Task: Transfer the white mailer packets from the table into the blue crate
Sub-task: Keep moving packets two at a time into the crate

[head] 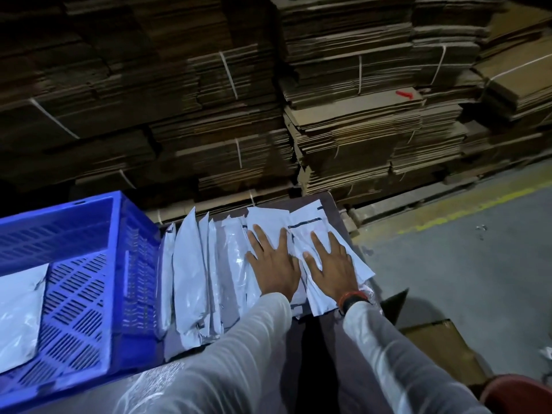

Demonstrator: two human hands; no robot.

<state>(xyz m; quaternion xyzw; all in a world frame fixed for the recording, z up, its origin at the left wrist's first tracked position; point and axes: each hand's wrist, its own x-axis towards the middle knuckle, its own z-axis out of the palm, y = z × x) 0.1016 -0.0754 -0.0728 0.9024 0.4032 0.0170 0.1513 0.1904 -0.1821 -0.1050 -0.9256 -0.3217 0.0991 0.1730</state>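
Several white mailer packets (191,270) lie overlapping in a row across the dark table (334,201). My left hand (273,264) lies flat with spread fingers on packets near the right of the row. Beside it my right hand (330,264) presses flat on the rightmost packets (304,222), which reach the table's right edge. The blue crate (89,264) stands at the left, touching the row of packets. One white packet (18,318) lies on the crate's slotted floor at its left side.
Tall stacks of flattened cardboard (343,130) tied with string rise right behind the table. Grey concrete floor (463,249) with a yellow line lies to the right. A brown cardboard box (442,348) and a red round object (519,392) sit low at the right.
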